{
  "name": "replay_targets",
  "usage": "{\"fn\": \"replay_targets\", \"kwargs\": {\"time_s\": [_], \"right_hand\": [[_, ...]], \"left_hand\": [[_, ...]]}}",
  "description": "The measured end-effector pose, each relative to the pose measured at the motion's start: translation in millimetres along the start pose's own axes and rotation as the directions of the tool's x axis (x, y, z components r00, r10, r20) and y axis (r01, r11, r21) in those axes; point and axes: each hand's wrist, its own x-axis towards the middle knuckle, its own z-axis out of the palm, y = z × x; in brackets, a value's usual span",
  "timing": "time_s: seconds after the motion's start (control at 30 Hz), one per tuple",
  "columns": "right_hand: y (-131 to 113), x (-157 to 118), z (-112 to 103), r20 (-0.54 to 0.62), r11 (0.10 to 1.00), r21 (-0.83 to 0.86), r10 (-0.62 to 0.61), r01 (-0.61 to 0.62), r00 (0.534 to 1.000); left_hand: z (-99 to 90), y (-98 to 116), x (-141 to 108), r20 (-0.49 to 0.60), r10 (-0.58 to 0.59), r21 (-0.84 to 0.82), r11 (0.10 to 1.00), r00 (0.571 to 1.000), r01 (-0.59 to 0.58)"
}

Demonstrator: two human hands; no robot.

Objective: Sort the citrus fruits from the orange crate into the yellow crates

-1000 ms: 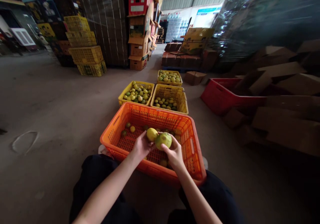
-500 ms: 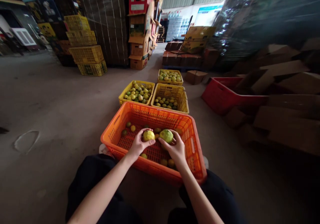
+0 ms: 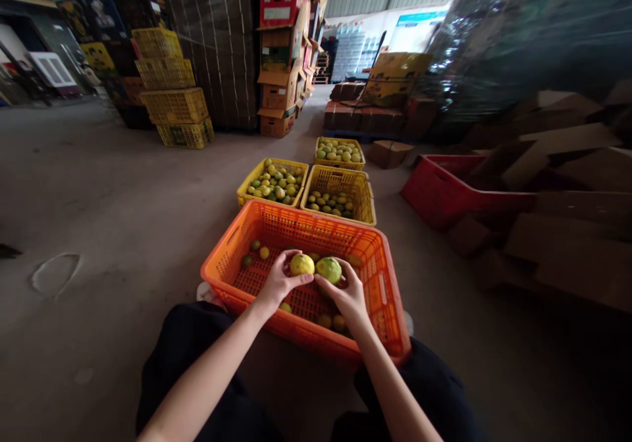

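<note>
1. your left hand [image 3: 280,284] is closed around a yellow citrus fruit [image 3: 302,265], thumb in front, fingers curled behind its far side.
2. your right hand [image 3: 349,294] is closed around a green citrus fruit [image 3: 328,270], its thumb on the near side and its fingers round the right.
3. the two fruits sit side by side between your hands, at about the same height; whether their skins touch, you cannot tell.
4. under your grip is an orange plastic crate [image 3: 222,267] with slotted walls, standing between your knees; both hands are over its inside.
5. left of your left hand, on the crate floor, lie a small yellow fruit [image 3: 264,253] and two dark green fruits [image 3: 246,261].
6. nearer to you than your grip, two dull yellow fruits [image 3: 338,323] lie by the crate's near wall, left of your right wrist.
7. just beyond the orange crate, ahead of your hands, stand a left yellow crate [image 3: 245,198], heaped with citrus, and a right yellow crate [image 3: 366,198], filled lower.
8. farther ahead is a back yellow crate [image 3: 340,165], also full of citrus.
9. well to the right of your grip sits a red plastic crate [image 3: 429,195] beside flattened cardboard [image 3: 567,231].
</note>
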Motion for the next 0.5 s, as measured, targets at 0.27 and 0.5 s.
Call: {"fn": "replay_targets", "kwargs": {"time_s": [0.27,0.5], "right_hand": [[-6.8,-0.6,-1.7,0.067,0.997,0.072,0.002,-0.007,0.998],[-2.4,-4.7,5.7,0.178,0.886,0.276,0.333,-0.371,0.926]], "left_hand": [[-3.0,4.2,-4.3,0.037,0.009,0.054,0.998,0.999,-0.011],[-6.1,-1.8,-3.0,-0.116,-0.350,-0.071,0.936,0.929,0.344]]}}
